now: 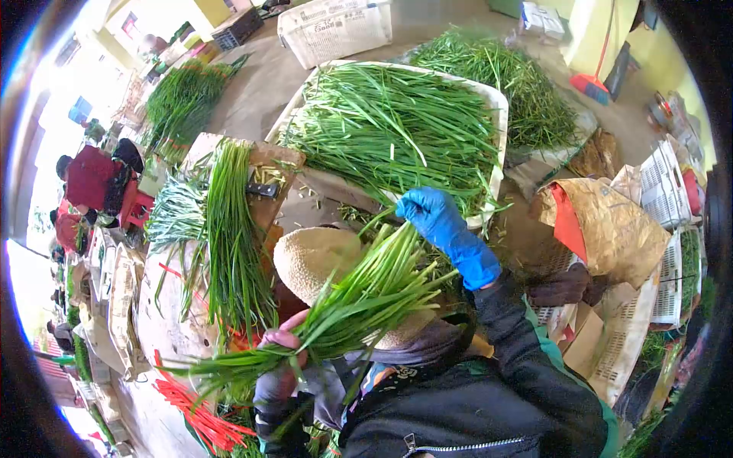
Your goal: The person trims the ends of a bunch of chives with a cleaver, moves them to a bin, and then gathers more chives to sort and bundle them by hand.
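My left hand (pixel 286 341), bare, is closed around a loose bunch of green chives (pixel 359 305). The pale cut ends point up and right, and the leafy tips hang to the lower left. Above those ends is my right hand (pixel 431 217) in a blue glove, its fingers pinched together on a thin green stalk (pixel 376 221). Just beyond the glove, a white crate (pixel 500 130) is heaped with long green chives (pixel 397 122). To the left, another bundle of chives (pixel 233 237) lies across a wooden board (pixel 275 156) that bears a small dark metal piece (pixel 263 189).
Red strips (pixel 202 416) lie at lower left. More greens (pixel 511 84) are piled behind the crate. A white basket (pixel 336 32) stands at the back, a red broom (pixel 590 85) by the right wall. Brown sacking (pixel 607 221) lies right. People (pixel 95 179) sit at far left.
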`<state>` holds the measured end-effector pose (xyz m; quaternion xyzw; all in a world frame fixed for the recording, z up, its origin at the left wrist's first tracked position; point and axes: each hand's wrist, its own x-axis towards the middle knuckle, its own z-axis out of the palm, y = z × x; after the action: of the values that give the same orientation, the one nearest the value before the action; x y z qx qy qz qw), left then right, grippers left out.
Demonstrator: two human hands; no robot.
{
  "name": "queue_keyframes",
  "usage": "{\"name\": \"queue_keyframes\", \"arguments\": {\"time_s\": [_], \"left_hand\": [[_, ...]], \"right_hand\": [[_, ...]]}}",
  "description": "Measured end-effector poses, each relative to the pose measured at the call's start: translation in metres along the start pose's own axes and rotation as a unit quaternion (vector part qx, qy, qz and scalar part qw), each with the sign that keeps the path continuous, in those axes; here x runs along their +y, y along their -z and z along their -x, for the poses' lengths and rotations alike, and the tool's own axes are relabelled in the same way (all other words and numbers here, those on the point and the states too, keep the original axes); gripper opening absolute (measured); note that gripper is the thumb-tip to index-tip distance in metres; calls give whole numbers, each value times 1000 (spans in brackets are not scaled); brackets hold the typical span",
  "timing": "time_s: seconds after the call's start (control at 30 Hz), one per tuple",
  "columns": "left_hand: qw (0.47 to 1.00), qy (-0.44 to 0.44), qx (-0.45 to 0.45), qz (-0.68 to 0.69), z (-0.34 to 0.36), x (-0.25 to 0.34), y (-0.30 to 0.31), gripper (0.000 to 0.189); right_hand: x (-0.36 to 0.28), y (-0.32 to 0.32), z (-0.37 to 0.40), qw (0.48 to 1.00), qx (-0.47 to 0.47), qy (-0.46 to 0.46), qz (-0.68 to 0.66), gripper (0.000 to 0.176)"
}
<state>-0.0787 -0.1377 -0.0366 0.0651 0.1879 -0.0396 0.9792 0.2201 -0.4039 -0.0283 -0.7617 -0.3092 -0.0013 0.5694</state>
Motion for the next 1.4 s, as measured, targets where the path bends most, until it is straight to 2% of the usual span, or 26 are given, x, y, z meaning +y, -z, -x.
{"name": "queue_keyframes", "arguments": {"time_s": [0.03, 0.07, 0.2, 0.27, 0.3, 0.33, 0.37, 0.4, 0.43, 0.47, 0.5, 0.53, 0.57, 0.63, 0.67, 0.7, 0.73, 0.77, 0.83, 0.9, 1.0, 1.07, 1.17, 1.23, 1.3, 1.4], "left_hand": [[991, -45, 19, -128, 1, -25, -40, 61], [926, -151, 125, -324, -3, -32, -24, 50], [891, -237, 114, -371, -12, -40, -17, 27], [879, -278, 104, -373, -7, -51, -30, 11], [873, -299, 99, -373, -6, -53, -33, 6], [891, -296, 77, -337, -6, -51, -27, 13], [892, -293, 77, -335, -6, -51, -24, 13], [863, -302, 107, -391, -6, -52, -22, 17], [830, -309, 136, -445, -7, -52, -21, 20], [832, -305, 135, -444, -10, -51, -17, 20], [869, -292, 106, -385, -14, -50, -11, 20], [901, -277, 77, -325, -16, -49, -8, 21], [902, -273, 76, -326, -17, -49, -7, 21], [925, -250, 78, -275, -19, -50, -8, 21], [925, -249, 75, -276, -20, -50, -8, 21], [921, -265, 50, -280, -20, -52, -8, 20], [916, -283, 24, -283, -20, -53, -8, 19], [915, -288, 24, -281, -19, -54, -6, 19], [903, -350, 98, -230, -15, -54, 0, 33], [911, -338, 129, -196, -11, -53, -4, 34], [937, -318, 19, -143, -23, -53, 4, 21], [935, -321, 32, -151, -29, -56, 1, 21], [934, -307, 52, -176, -34, -58, -6, 20], [942, -273, -4, -194, -41, -59, -6, 23], [946, -265, -10, -185, -47, -60, -6, 22], [942, -287, 47, -167, -51, -65, -14, 17]], "right_hand": [[4, 3, -4, 1000, 3, -6, 14, 17], [12, 5, -3, 1000, 3, -4, 16, 17], [47, 42, 22, 996, 65, -50, 47, 20], [59, 76, 50, 982, 113, -146, 34, 18], [64, 99, 68, 977, 95, -165, 100, 16], [65, 121, 86, 954, 42, -224, 197, 17], [42, 133, 96, 911, -16, -366, 188, 19], [30, 143, 108, 831, -97, -498, 227, 16], [29, 143, 125, 829, -96, -501, 229, 16], [26, 140, 141, 852, -125, -398, 318, 21], [25, 138, 149, 857, -153, -287, 399, 30], [29, 134, 150, 856, -152, -290, 399, 30], [26, 121, 141, 914, -118, -299, 247, 39], [33, 86, 124, 958, -53, -273, -67, 51], [17, 67, 107, 966, -64, -238, -79, 52], [20, 47, 98, 973, -89, -191, -94, 41], [7, 35, 83, 968, -145, -203, -3, 26], [34, 10, 86, 983, -73, -158, -62, 22], [17, 3, 78, 970, -49, -201, -129, 21], [11, 8, 80, 973, -69, -199, -99, 20], [5, 24, 93, 964, -91, -238, -81, 19], [-10, 38, 98, 942, -131, -302, -67, 18], [-3, 52, 115, 940, -130, -300, -98, 17], [4, 60, 122, 948, -128, -278, -88, 17], [-11, 71, 118, 921, -139, -356, -78, 16], [-23, 83, 115, 915, -140, -373, -64, 17]]}}
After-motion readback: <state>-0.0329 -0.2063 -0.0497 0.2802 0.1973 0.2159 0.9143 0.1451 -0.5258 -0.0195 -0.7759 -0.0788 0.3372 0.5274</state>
